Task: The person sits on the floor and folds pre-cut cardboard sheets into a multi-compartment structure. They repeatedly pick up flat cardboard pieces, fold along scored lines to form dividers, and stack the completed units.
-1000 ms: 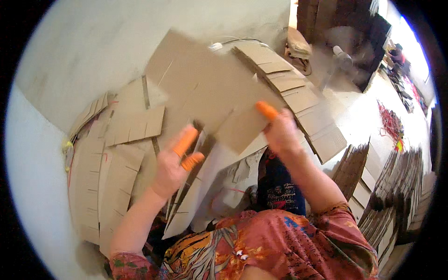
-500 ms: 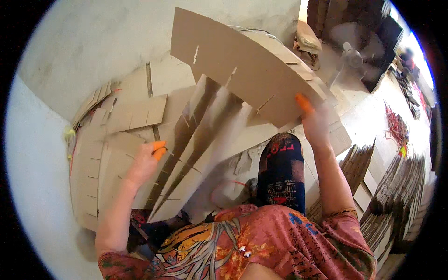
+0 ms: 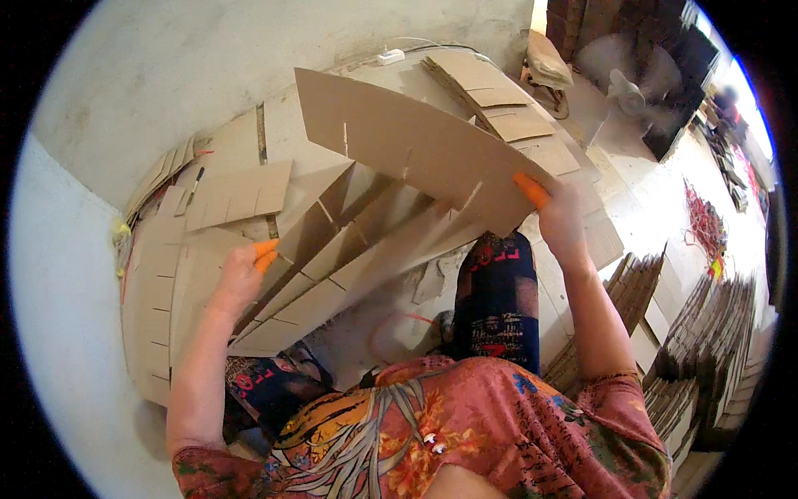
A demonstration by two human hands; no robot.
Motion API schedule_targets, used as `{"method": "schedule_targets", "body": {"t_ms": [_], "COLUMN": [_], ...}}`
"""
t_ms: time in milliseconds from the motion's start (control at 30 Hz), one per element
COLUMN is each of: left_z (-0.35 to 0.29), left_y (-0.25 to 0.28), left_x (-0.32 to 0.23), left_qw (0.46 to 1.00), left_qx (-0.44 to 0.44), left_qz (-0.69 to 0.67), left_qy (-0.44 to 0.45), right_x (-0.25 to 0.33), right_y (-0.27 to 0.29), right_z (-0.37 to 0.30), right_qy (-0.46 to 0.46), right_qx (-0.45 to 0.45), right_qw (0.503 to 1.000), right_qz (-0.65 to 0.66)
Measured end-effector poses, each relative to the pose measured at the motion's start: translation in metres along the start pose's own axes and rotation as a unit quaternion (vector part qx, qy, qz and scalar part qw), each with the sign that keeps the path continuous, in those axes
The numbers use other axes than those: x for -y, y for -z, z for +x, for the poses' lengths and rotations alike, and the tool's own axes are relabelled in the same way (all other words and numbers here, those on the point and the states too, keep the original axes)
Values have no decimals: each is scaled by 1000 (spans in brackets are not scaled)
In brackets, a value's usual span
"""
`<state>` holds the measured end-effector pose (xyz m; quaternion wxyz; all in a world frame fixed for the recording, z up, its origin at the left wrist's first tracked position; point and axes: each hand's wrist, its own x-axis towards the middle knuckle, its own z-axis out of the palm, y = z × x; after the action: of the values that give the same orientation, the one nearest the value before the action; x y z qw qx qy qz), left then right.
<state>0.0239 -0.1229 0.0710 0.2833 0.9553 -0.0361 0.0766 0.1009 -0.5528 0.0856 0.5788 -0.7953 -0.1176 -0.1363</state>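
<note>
My right hand (image 3: 560, 218), with orange finger covers, grips the right end of a long slotted cardboard divider (image 3: 399, 125). Its slotted lower edge meets the far ends of several upright slotted cardboard strips (image 3: 332, 287), which fan out between my knees. Whether every slot is engaged, I cannot tell. On the left, my left hand (image 3: 243, 273) is closed at the edge of the leftmost strip, its covered fingertips pinching it. Beside that hand lies a loose slotted cardboard piece (image 3: 243, 195) on the work surface.
More slotted cardboard (image 3: 162, 299) lies along the left side, with a dark pen (image 3: 196, 185) nearby. Stacked cardboard pieces (image 3: 490, 91) and a white power strip (image 3: 390, 56) sit at the back. A fan (image 3: 626, 93) stands far right, above bundled cardboard (image 3: 706, 358) and red cord (image 3: 705, 218).
The long divider has come down and toward me at its left end, onto the strips. The strips have spread and shifted, and my left hand has moved slightly left to their edge.
</note>
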Motion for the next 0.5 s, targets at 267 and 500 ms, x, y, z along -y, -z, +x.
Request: {"method": "schedule_targets", "body": {"t_ms": [267, 500], "left_z": [0, -3], "left_y": [-3, -1], "left_x": [1, -7], "left_qw": [998, 998], "left_qx": [-43, -34], "left_qz": [30, -4], "left_qy": [36, 52], "right_x": [-14, -31], "right_y": [-8, -17], "right_z": [-19, -28], "right_qy": [73, 73], "right_qx": [-26, 22], "right_qw": [997, 995], "right_qz": [-26, -62]}}
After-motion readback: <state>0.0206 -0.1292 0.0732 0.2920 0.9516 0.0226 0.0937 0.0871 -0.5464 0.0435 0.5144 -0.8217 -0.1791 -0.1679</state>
